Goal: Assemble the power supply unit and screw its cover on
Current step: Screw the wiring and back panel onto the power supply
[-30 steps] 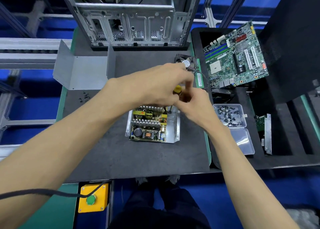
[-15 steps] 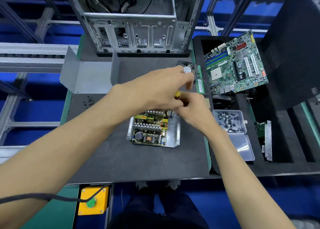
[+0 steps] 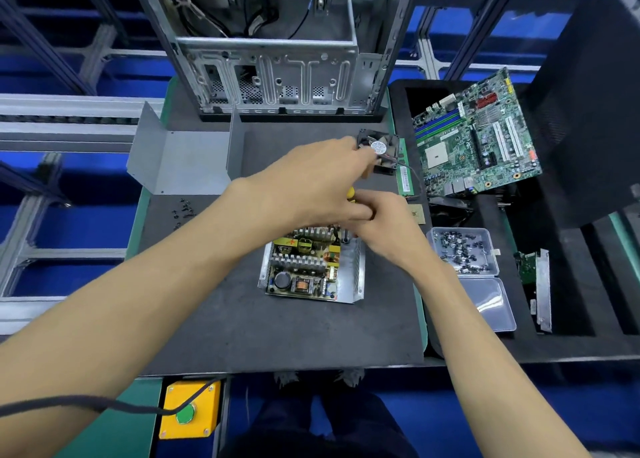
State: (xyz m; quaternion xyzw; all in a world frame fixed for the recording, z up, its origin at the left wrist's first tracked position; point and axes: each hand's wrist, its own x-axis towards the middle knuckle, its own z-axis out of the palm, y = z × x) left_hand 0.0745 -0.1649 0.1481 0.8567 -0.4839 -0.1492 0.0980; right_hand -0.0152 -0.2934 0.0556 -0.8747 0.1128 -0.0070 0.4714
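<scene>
Yellow and green parts crowd the open power supply unit, which lies flat on the dark tabletop with its circuit board exposed and its bent metal tray showing along the right edge. Above the unit's far right corner both hands meet. The left hand curls around the yellow handle of a screwdriver, of which only a small bit shows between the fingers. The right hand is closed at the same spot, fingertips pinched low near the screwdriver shaft; what they pinch is hidden.

Left of and beyond the unit, the grey folded metal cover lies open on the tabletop, and a few loose black screws lie between it and the unit. Just past the left hand sits a small black fan. Right of the unit stands a clear box of screws with its lid open, and farther beyond it a green motherboard. Behind the unit rises an empty computer case.
</scene>
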